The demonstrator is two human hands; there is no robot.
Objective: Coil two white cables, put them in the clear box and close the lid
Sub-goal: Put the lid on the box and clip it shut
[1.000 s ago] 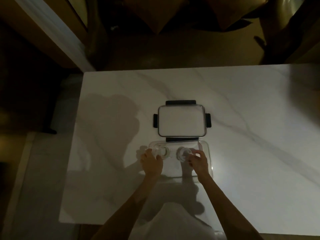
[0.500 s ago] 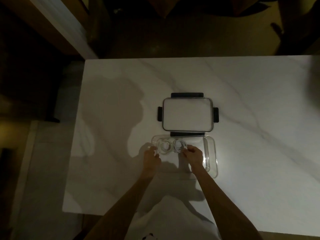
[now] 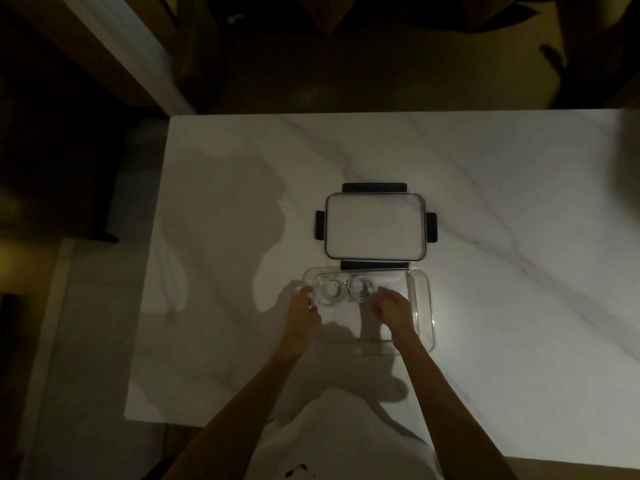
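Two coiled white cables lie side by side in the far left part of the clear box (image 3: 424,306), the left coil (image 3: 329,292) and the right coil (image 3: 360,291) nearly touching, each wound into a small ring so it sits flat on the bottom. The box stands on the white marble table (image 3: 485,341) close to the person, open side up.

The left hand (image 3: 304,308) is at the box's left edge, beside the left coil; its fingers look loosely curled against the rim, probably steadying the box, though the light is too dim to say whether they grip it. The right hand (image 3: 391,308) is over the inside of the box, just right of the right coil, fingers bent and close together, apparently empty. Whether a fingertip touches the coil I cannot tell.

The lid (image 3: 375,231) lies flat on the table just beyond the box, its near black clip almost against the box's far rim, its four dark clips splayed outward. Placed so, it is within easy reach and already lined up with the box.

To my eye the coiling and stowing are finished and only the closing is left: lifting the lid over the box and pressing the clips down. The coils may spring loose and foul the rim.
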